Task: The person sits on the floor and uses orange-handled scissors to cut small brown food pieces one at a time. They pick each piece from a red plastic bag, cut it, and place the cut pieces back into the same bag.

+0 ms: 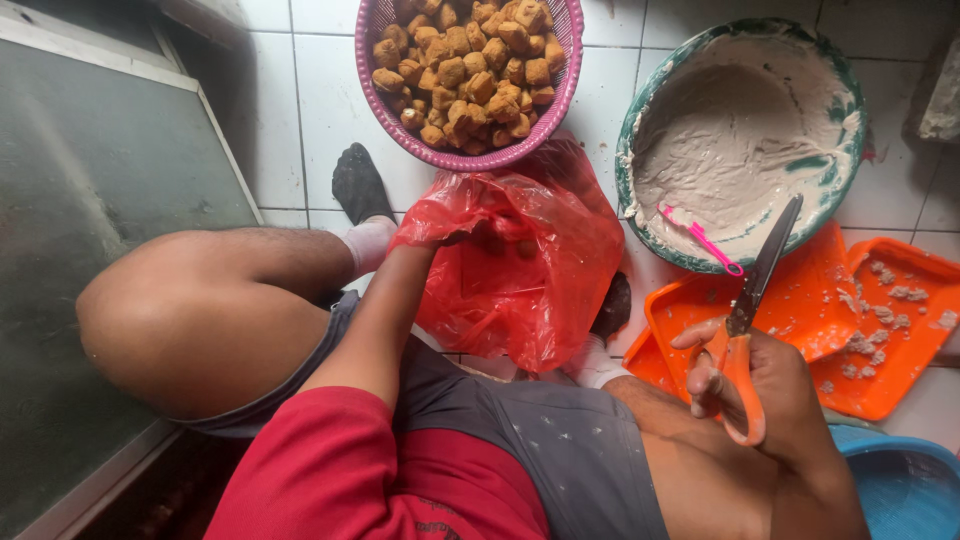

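Both hands are busy. The left hand [452,240] reaches deep into a red plastic bag [520,270] that sits on the floor between the person's feet. The bag hides the fingers, so it is not possible to tell if they are spread or closed around something. A few brown lumps show through the thin red plastic near that hand. The right hand [745,385] has its fingers curled through the orange handles of a pair of scissors [752,310]. The blades are closed and point up and away, toward a big bowl of pale paste [745,130] with a pink spoon [703,240] lying in it. A pink basket [470,70] full of brown fried puffs stands just past the bag. Two orange trays [870,320] with bits of paste on them lie beside the right hand, and a blue tub [905,485] is at the corner. Some things could go wrong here. The scissor tips are near the bowl's rim, so a quick swing of the hand could knock the spoon or poke the paste. The bare knee is also close to the blades, and a slip could scratch it. The bag is thin and floppy, so a hard pull could tear it or tip it, and the puffs could roll out onto the tiles.
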